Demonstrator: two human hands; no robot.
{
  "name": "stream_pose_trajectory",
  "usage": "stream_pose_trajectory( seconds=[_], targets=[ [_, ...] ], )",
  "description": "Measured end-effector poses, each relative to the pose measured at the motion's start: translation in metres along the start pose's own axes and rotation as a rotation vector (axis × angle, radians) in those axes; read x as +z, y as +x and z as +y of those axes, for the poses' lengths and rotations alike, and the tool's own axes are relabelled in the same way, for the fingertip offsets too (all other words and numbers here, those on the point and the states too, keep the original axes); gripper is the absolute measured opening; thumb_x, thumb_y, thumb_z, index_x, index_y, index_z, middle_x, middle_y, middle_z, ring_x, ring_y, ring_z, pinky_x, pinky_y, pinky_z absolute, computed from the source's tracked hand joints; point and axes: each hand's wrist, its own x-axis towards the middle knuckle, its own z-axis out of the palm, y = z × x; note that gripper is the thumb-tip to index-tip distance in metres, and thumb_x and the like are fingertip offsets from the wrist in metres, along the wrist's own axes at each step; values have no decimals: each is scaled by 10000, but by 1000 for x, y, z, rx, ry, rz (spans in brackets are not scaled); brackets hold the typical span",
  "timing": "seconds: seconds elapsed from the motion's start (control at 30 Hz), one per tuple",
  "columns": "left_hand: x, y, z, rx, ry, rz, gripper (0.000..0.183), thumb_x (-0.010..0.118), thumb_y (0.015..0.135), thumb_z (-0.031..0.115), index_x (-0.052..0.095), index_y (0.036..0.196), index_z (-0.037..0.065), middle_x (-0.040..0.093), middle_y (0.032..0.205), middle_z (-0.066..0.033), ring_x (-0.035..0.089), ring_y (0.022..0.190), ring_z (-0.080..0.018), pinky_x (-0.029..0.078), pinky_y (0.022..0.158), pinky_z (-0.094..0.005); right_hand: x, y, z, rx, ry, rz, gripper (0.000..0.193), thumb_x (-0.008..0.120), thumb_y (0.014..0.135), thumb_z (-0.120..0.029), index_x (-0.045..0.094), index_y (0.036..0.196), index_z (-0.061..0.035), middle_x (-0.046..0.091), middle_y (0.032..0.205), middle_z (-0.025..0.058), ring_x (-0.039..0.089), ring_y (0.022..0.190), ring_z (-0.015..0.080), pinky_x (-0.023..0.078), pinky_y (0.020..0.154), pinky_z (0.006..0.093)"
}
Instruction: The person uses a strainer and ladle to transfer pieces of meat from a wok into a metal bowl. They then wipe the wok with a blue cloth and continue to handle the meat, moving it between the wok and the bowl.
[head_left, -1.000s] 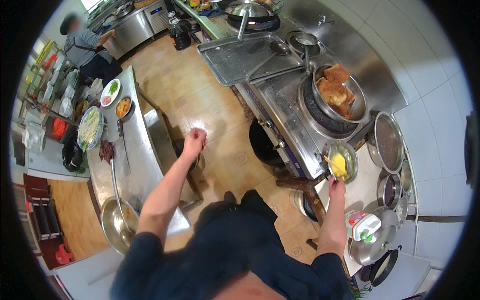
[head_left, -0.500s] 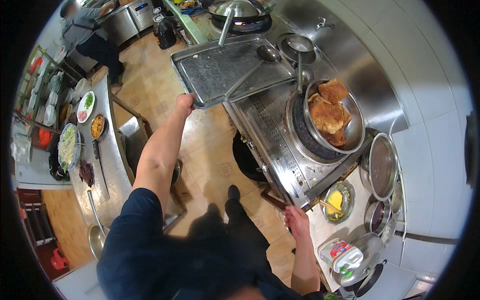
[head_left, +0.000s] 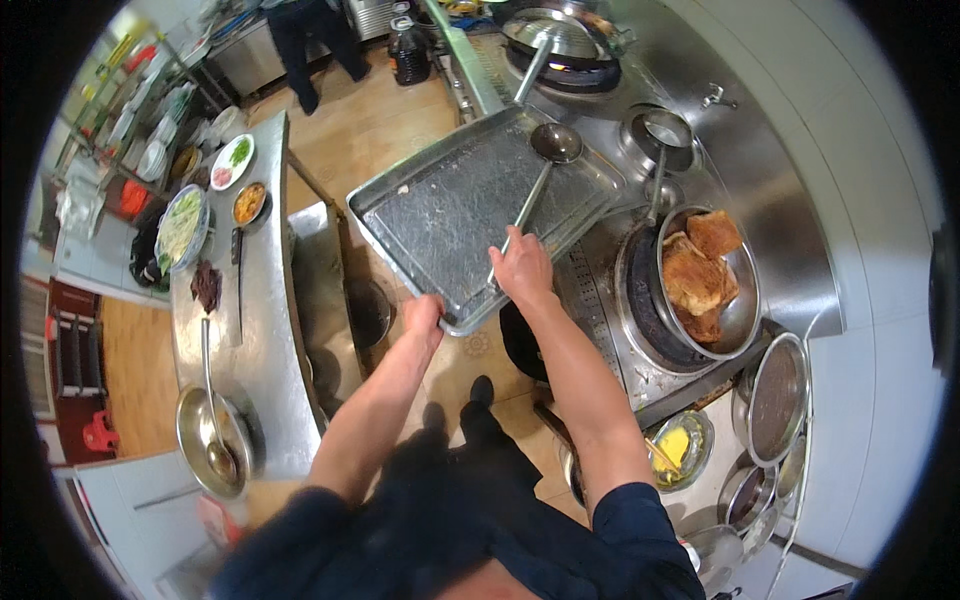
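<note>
A shallow rectangular metal tray [head_left: 420, 230] juts out from the stove's left side. My left hand [head_left: 424, 313] is closed on its near corner. Across the tray lies a long-handled ladle [head_left: 556, 144], bowl at the far right. The end of its handle is in my right hand [head_left: 523, 268], whose fingers are wrapped round it. Whether the tray's far side rests on the stove I cannot tell. Right of the tray, a round steel pan [head_left: 748, 300] on a burner holds several browned, flat pieces of food [head_left: 700, 275].
A glass bowl [head_left: 708, 452] of yellow mixture with chopsticks sits right of my forearm. Steel bowls [head_left: 778, 400] stand beyond it. On the left counter [head_left: 275, 420] are a knife [head_left: 238, 262], plates of food and a ladle in a bowl. Another person [head_left: 305, 45] stands at the back left.
My right hand has come up from the lower right and taken the ladle's handle. The tray's near corner has moved nearer and to the right with my left hand.
</note>
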Motion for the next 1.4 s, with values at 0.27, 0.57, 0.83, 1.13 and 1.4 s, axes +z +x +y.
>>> stream_pose_trajectory(
  seconds=[0.27,0.57,0.83,1.13,1.4],
  targets=[
    [-136,-110,-8,-11,-140,57,272,450,621,-131,560,860,-63,559,755,-84,528,646,-195,410,546,-319,51,-72,-57,-77,-84,-420,366,644,859,-364,636,1073,-67,588,1026,305,640,909,435,526,777,503],
    [-292,-243,17,81,-280,148,242,477,589,-117,555,809,-57,528,682,-59,524,589,-174,415,509,-303,-3,-224,-126,40,808,-333,241,590,885,-84,583,1124,-48,572,831,113,555,622,196,444,519,326],
    [-448,-373,32,307,-451,226,345,473,584,-137,582,908,-91,575,750,-61,550,634,-150,441,545,-289,-119,-390,-279,-210,1137,-354,663,540,891,73,252,1473,-62,513,862,60,473,494,77,409,396,206],
    [-602,-555,-57,534,-632,591,338,479,594,-122,571,919,-126,607,798,-111,591,686,-206,480,595,-311,-117,-521,-295,-84,1444,-950,611,558,912,22,278,1454,-4,535,865,34,371,446,31,326,323,182],
    [-717,-729,-196,543,-763,1118,142,492,571,-115,527,653,-5,502,635,-41,499,563,-155,384,487,-302,-75,-644,-265,-83,1361,-1183,579,540,947,-8,276,1463,-4,599,943,49,363,459,17,348,317,175]
  ],
)
